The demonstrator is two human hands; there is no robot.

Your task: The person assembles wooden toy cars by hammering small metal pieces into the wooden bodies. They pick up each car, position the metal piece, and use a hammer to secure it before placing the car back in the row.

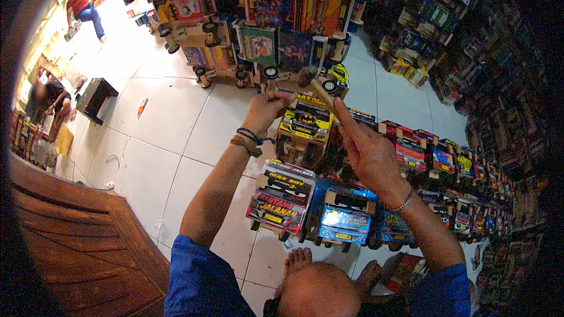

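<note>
While our left hand (267, 108) is closed on the wooden piece (320, 95) and right hand (367, 149) pinches it, we should steady it at 12 o'clock over the yellow toy truck (305, 123).

Toy truck (306, 123) beneath the hands: yellow cab panel with a black emblem. Toy truck (282, 196), nearer left: black front, lettering in red, yellow and white. Toy truck (341, 214) beside it: blue, with a pale glossy panel. Row of toy trucks (435, 155) to the right: red, blue and yellow fronts. Floor (164, 135): white tiles, dark grout lines. Wooden door (82, 246): reddish brown. Sleeves (200, 282): blue. Left wrist bands (249, 139): blue and tan. Right wrist bracelet (404, 202): silver.
</note>
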